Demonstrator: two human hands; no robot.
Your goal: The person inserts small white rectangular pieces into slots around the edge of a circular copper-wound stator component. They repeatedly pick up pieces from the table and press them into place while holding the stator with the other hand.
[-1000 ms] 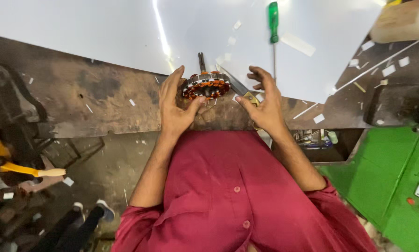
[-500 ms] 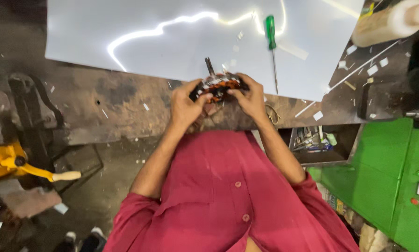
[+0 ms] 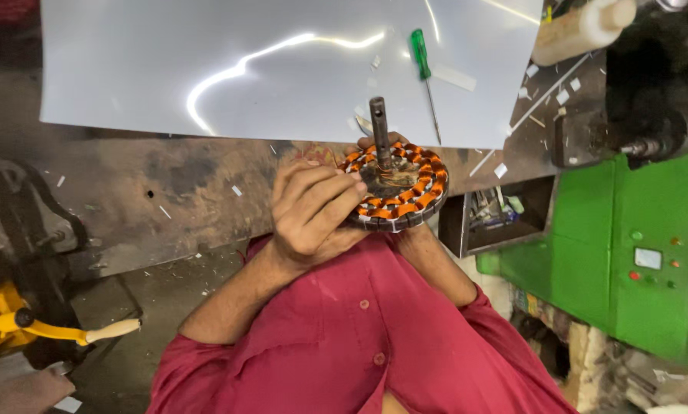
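My left hand [image 3: 313, 211] grips near rim of motor stator [image 3: 394, 188], fingers curled over copper windings, fingertips touching top face. My right hand [image 3: 386, 142] mostly hidden behind stator; only fingertips show past far rim, supporting it from beneath; closure cannot tell. Stator held raised above workbench edge [image 3: 175, 199], just over my red shirt [image 3: 359, 337], tilted, steel shaft [image 3: 379, 130] pointing up. Green-handled screwdriver [image 3: 422, 65] lies on grey sheet [image 3: 206, 69], well apart. Green machine cabinet [image 3: 643, 253] at right. Yellow tool with wooden handle [image 3: 52, 330] at lower left.
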